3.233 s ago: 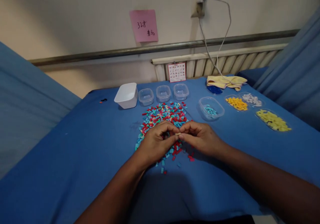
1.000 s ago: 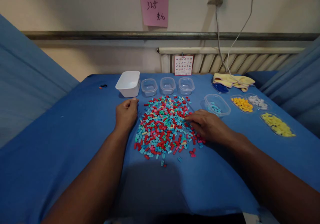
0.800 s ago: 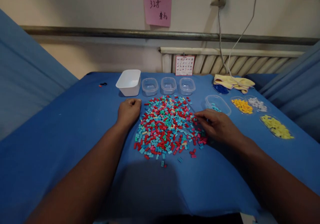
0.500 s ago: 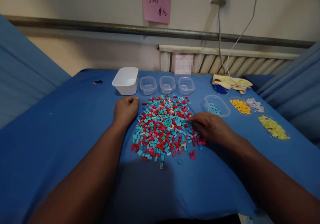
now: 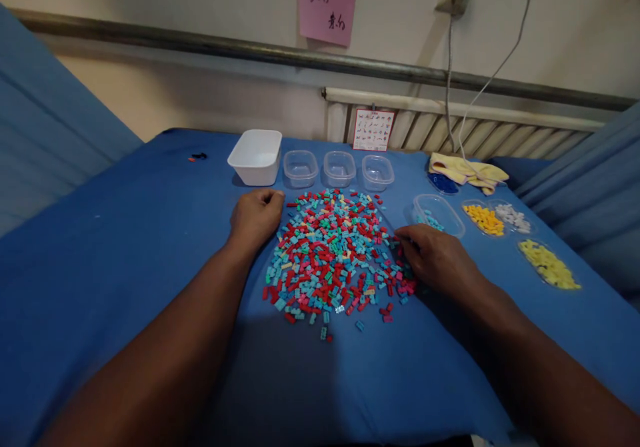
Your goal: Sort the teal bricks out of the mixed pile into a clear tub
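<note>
A heap of small toy building bricks (image 5: pixel 320 254), mostly red and light blue with some green, pink and cream, is spread over the blue cloth (image 5: pixel 150 247). Beside its upper left edge rests my left hand (image 5: pixel 257 217), curled closed on the cloth; whatever lies inside the fingers is hidden. At the heap's right edge, my right hand (image 5: pixel 435 254) has its thumb and fingers together above some bricks. Anything pinched there is too small to make out. Just beyond that hand sits a clear tub (image 5: pixel 453 224) containing some light blue bricks.
A white bin (image 5: pixel 255 157) and three clear tubs (image 5: pixel 340 175) line the back. On the right are containers of orange (image 5: pixel 485 220), white (image 5: pixel 513 218) and yellow bricks (image 5: pixel 547 264), a blue-filled one (image 5: pixel 443 183) and a yellow cloth (image 5: pixel 467 169). Blue curtains hang at both sides.
My right hand has moved slightly right, away from the middle of the heap. My left hand stays in place beside the bricks. The camera view has shifted and tilted a little.
</note>
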A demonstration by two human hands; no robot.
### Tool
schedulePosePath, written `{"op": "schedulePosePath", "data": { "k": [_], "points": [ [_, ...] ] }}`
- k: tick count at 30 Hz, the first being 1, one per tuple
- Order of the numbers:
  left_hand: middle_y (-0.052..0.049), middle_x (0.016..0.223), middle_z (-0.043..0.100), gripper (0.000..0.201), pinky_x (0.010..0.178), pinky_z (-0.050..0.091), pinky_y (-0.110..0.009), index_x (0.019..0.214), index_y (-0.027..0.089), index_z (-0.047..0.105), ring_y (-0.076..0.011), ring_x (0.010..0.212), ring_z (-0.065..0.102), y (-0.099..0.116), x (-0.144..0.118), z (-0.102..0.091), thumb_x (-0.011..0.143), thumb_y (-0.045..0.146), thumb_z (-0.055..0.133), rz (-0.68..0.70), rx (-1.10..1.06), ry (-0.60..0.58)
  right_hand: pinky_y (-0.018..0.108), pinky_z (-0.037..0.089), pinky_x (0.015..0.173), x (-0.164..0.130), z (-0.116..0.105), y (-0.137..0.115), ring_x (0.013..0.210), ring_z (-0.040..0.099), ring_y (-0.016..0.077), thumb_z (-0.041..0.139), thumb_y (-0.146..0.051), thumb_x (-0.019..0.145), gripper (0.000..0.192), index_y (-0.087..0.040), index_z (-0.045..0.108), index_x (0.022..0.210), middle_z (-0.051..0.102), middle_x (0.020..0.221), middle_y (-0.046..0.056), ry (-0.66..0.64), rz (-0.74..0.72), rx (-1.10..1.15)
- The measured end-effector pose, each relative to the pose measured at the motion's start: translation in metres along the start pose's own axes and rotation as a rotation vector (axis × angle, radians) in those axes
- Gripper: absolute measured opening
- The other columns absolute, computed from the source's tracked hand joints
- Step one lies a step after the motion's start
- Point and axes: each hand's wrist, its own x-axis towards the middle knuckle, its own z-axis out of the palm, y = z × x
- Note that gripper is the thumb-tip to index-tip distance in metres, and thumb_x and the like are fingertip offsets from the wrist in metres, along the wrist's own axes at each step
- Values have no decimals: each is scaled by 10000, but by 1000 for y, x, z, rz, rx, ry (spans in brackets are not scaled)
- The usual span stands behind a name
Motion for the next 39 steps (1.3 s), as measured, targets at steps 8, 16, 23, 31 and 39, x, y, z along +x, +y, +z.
{"op": "schedulePosePath", "data": {
  "k": [8,16,23,31,39],
  "points": [
    [-36,924,825,405,702,422,-335,993,215,876,-261,892,741,1,1,0,966,514,605,15,33,-15,368,550,886,-3,-4,1,1027,783,281,565,-258,1103,291,-208,818,1238,836,1137,111,71,-24,6],
    [-47,888,814,403,694,426,-339,945,201,857,-267,862,736,4,-1,-1,970,498,585,44,47,-24,363,517,868,9,-3,-7,1026,736,282,605,-259,1105,277,-231,853,1226,809,1099,111,-127,-48,-107],
    [-64,996,843,405,750,468,-343,992,205,865,-285,947,757,6,-3,-2,983,482,569,40,75,-42,340,501,884,16,-2,-8,1015,735,260,604,-181,1084,249,-207,842,1149,803,1073,104,-165,-93,-59],
    [-69,970,839,394,714,436,-355,973,205,859,-282,936,761,11,-4,-4,995,463,562,25,110,-60,323,505,839,24,2,-7,947,736,230,561,-216,1128,284,-203,833,1210,808,1133,111,-197,-207,-16],
    [-55,978,838,389,717,426,-350,972,218,866,-277,942,753,13,-6,-5,997,455,558,37,96,-66,311,505,835,21,-6,-10,969,738,224,584,-153,1069,270,-201,825,1183,811,1121,91,-232,-214,33]
  ]
}}
